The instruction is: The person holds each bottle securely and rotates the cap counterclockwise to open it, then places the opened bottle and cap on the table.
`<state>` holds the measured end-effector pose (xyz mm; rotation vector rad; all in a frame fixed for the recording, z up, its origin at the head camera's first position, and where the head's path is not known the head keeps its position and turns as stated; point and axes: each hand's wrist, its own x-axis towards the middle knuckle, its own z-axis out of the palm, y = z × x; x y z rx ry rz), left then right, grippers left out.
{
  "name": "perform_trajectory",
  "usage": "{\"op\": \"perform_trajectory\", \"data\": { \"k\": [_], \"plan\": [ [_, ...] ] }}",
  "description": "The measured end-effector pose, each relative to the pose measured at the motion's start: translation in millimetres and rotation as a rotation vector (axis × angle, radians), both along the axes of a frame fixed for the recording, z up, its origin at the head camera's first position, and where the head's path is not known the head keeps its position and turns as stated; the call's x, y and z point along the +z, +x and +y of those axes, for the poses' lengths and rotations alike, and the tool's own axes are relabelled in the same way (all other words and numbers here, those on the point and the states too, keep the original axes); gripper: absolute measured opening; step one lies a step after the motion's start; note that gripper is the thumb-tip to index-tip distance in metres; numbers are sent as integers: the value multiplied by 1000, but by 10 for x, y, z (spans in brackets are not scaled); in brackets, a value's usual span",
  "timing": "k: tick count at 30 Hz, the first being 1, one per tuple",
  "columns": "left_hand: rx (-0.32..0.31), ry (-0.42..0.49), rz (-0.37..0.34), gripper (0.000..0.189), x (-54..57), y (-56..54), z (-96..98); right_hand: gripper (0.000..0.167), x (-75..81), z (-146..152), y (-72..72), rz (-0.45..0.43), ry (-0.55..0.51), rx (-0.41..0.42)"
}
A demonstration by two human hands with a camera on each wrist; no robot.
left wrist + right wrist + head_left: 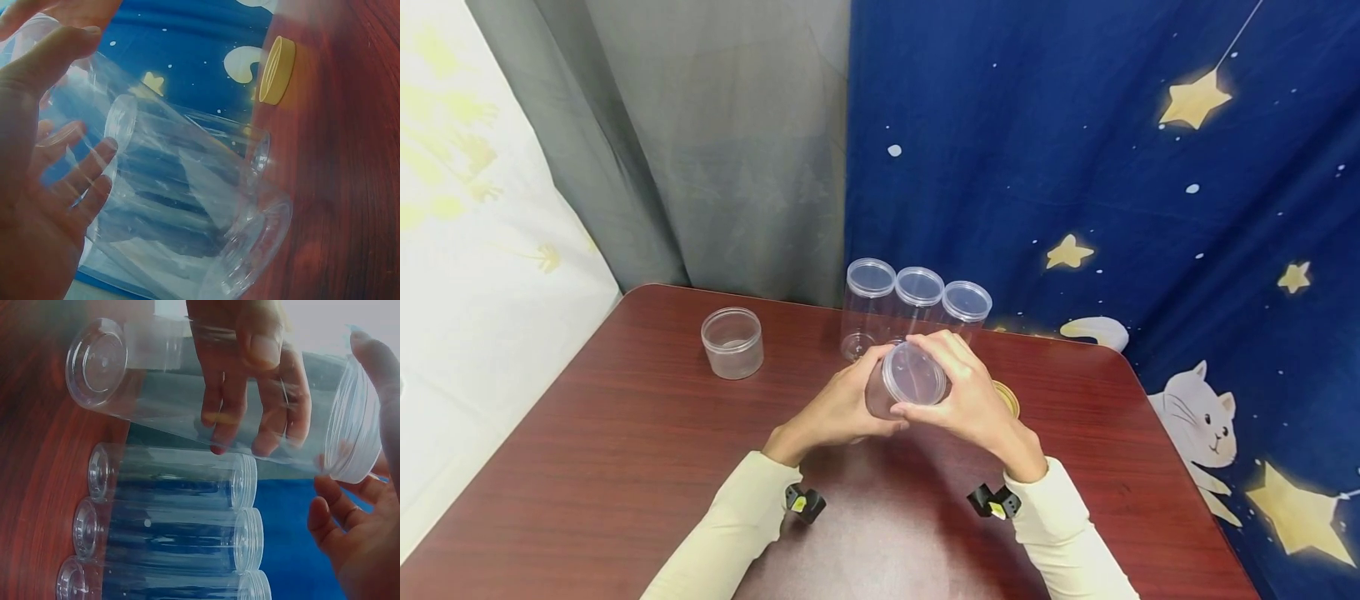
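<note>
Both hands are on a tall clear plastic jar (169, 394), tilted toward me, with a clear screw lid (917, 375) on its top. My left hand (842, 404) grips the jar's body, its fingers curled round the far side. At the top, my right hand (966, 392) holds the lid by its rim between thumb and fingers. In the left wrist view the jar's base (256, 250) is near the tabletop; whether it touches, I cannot tell. Just behind the hands, three similar lidded jars (917, 287) stand upright in a row, their lower parts partly hidden.
A short, wide clear container (732, 346) without a lid stands at the left rear of the table. A yellow ring-shaped lid (278, 70) lies right of the jars, partly behind my right hand. The reddish wooden table (647, 467) ends at curtains behind.
</note>
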<state>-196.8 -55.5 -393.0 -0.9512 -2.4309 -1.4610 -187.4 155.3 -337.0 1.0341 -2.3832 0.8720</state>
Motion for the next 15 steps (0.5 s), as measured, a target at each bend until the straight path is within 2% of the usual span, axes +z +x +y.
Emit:
{"op": "perform_trajectory", "data": {
  "k": [15],
  "plan": [
    [-70, 4, -39, 93, 7, -4, -22, 81, 49, 49, -2, -45, 30, 87]
  ]
}}
